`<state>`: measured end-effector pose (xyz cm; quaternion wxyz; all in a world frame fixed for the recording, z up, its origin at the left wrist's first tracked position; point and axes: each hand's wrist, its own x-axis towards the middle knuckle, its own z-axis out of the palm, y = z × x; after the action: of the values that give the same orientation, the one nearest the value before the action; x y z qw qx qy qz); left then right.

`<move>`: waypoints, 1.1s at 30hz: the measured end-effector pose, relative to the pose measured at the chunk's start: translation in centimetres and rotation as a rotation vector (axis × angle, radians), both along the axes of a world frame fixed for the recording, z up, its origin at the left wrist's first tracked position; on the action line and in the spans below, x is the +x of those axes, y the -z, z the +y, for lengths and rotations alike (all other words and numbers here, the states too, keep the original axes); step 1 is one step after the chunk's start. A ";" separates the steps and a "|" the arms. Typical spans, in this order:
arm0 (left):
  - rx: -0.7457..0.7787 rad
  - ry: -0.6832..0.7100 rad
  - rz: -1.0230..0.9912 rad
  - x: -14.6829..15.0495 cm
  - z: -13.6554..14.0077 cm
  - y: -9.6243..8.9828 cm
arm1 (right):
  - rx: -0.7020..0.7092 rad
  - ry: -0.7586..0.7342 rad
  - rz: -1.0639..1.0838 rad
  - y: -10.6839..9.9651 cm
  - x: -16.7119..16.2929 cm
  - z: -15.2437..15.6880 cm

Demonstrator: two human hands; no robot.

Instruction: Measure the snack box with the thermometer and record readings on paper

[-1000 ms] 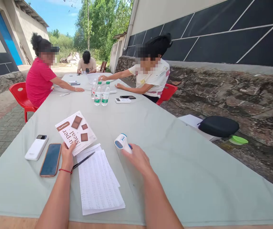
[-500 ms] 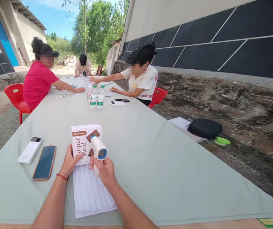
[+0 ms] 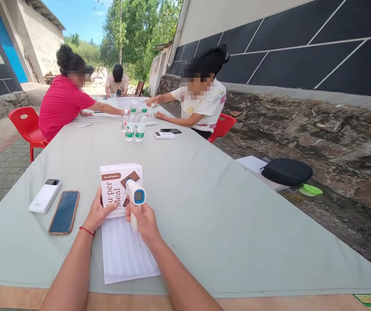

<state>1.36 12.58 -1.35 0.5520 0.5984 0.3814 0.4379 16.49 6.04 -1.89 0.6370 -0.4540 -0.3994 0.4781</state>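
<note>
Stretching far ahead of my left fingers [image 3: 109, 209] and right fingers [image 3: 136, 210], the surface [image 3: 224, 224] lies under a pale grey-green cloth. Well beyond them, a person in pink [image 3: 60, 103] sits off to the left and a person in a white top [image 3: 206, 97] off to the right, each on a red chair [image 3: 25, 125]. Below my fingers lie sheets of paper [image 3: 127, 255] covered in small writing. My left fingers are clasped round a white box [image 3: 119, 191], its front turned towards me, my thumb across it; I can't tell whether its lower edge rests on the paper. Well ahead of the box, two bottles [image 3: 130, 127] with green caps stand upright. My right fingers are wrapped round the handle of a thermometer [image 3: 136, 194], its nose before the box and its little screen facing back at me; whether it touches the box I can't tell. Left of my left fingers, a phone [image 3: 64, 212] lies flat, with a white power bank [image 3: 45, 196] just beside it, farther out. Behind those fingers, a red cord [image 3: 87, 230] circles my wrist.
</note>
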 end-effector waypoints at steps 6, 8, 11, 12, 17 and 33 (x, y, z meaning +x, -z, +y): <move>0.013 0.021 -0.017 -0.1 0.0 0.4 | -0.024 0.002 0.007 0.1 -0.1 0.1; 0.013 0.027 -0.026 -0.1 0.0 0.5 | -0.030 0.000 0.020 0.1 -0.2 0.0; 0.012 0.029 -0.032 -0.1 -0.1 0.5 | -0.039 -0.013 0.025 0.0 -0.1 -0.1; 0.011 0.029 -0.032 -0.1 -0.1 0.5 | -0.038 -0.016 0.022 0.0 -0.1 -0.1; 0.015 0.024 -0.028 0.0 -0.1 0.4 | -0.030 -0.008 0.008 0.2 0.1 -0.1; 0.008 0.020 -0.024 0.1 -0.1 0.5 | -0.021 0.007 -0.027 0.6 0.2 0.0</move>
<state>1.44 12.48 -1.86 0.5585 0.5992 0.3669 0.4410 16.69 6.04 -2.46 0.6284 -0.4687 -0.4011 0.4738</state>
